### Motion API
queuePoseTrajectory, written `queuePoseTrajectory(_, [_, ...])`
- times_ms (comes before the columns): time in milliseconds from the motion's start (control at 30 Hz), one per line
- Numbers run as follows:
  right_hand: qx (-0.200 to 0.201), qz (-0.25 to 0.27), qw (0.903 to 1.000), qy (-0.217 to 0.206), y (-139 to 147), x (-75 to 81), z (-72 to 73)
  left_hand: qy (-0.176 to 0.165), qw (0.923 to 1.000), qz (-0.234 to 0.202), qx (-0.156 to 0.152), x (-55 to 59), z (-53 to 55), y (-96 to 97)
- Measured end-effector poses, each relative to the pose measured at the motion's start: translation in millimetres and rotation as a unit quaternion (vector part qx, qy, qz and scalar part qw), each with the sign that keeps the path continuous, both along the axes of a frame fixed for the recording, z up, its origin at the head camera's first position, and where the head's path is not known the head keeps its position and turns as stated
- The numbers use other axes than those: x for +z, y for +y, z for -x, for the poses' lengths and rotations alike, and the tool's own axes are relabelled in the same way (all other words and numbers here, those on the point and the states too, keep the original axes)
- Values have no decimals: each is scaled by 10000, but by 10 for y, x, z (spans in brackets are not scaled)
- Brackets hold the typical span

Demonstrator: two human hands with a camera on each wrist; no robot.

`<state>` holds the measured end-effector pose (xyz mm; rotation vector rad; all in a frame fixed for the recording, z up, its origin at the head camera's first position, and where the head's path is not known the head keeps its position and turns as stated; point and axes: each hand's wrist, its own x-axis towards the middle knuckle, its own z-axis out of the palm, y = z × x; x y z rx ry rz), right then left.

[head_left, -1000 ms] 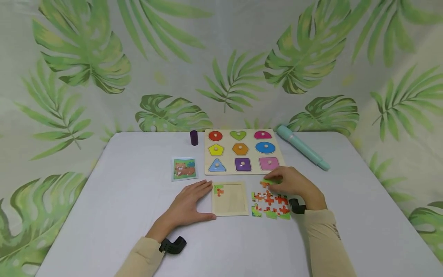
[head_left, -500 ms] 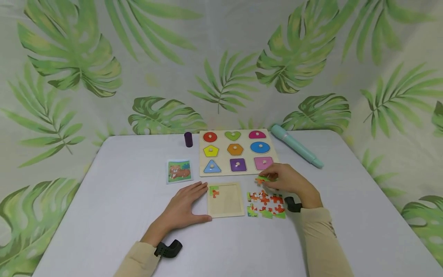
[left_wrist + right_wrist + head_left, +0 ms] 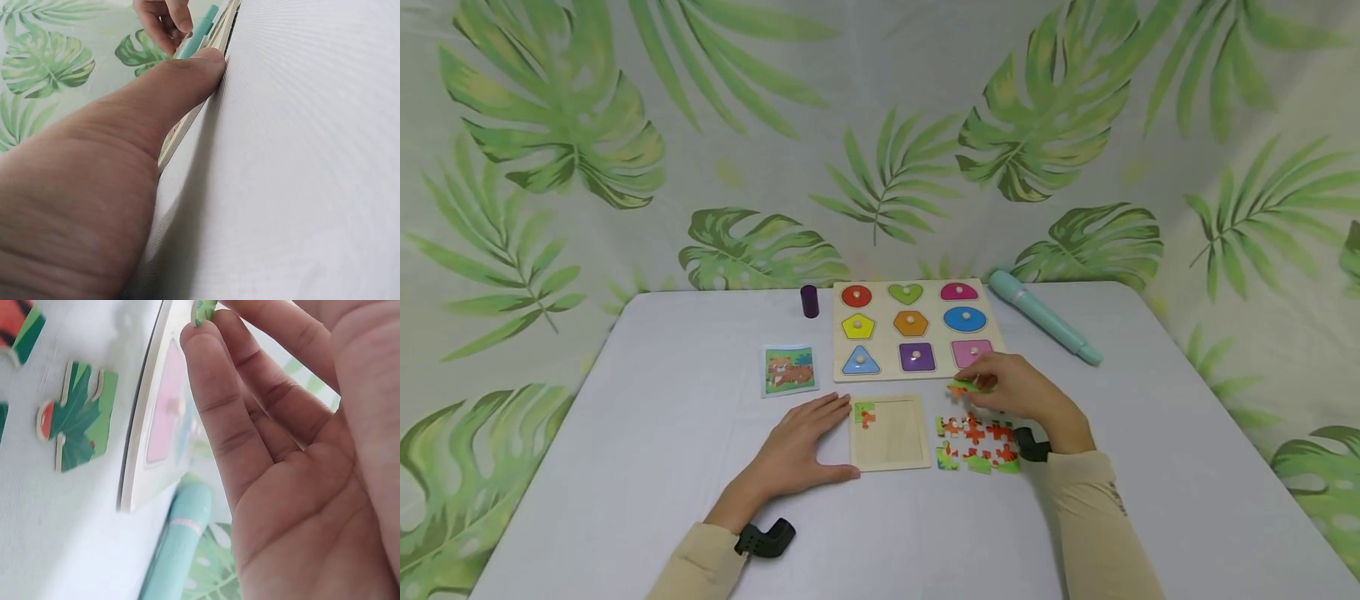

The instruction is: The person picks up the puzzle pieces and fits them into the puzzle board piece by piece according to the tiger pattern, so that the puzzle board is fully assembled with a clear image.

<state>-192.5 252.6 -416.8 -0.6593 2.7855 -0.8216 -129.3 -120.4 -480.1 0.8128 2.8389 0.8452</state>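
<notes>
In the head view my left hand (image 3: pixel 802 443) lies beside a square wooden puzzle tray (image 3: pixel 889 467), fingertips at its left edge and thumb at the near-left corner. A jigsaw piece (image 3: pixel 864 414), green and orange, sits in the tray's far-left corner. Between thumb and fingers of my right hand (image 3: pixel 1022 388) is another green-and-orange jigsaw piece (image 3: pixel 959 388), pinched beyond the tray's far-right corner. Only its green edge shows in the right wrist view. Several loose jigsaw pieces (image 3: pixel 973 429) lie right of the tray, partly below that hand. The left thumb (image 3: pixel 187 78) presses along the tray edge.
Behind the tray stands a board of knobbed shapes (image 3: pixel 883 372). A picture card of an animal (image 3: pixel 789 372) lies at left, a dark purple cylinder (image 3: pixel 809 302) behind it. A teal tube (image 3: pixel 1045 317) lies at back right. One green jigsaw piece (image 3: pixel 81 419) lies near the board.
My right hand has drawn the pinched jigsaw piece from the far end of the loose pieces leftward, toward the tray. The left hand stays at the tray. The head view has shifted slightly.
</notes>
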Motion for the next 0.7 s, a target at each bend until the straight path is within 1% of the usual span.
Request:
queuePoseTrajectory(200, [-31, -24, 9999, 141, -82, 3, -9, 13, 10000, -16, -17, 1, 3, -5])
queuePoseTrajectory(400, [-111, -16, 9998, 137, -154, 16, -23, 20, 10000, 4, -5, 9, 8, 1])
queuePoseTrajectory(700, [-13, 24, 9997, 239, -260, 30, -42, 3, 10000, 40, 1, -2, 10, -4])
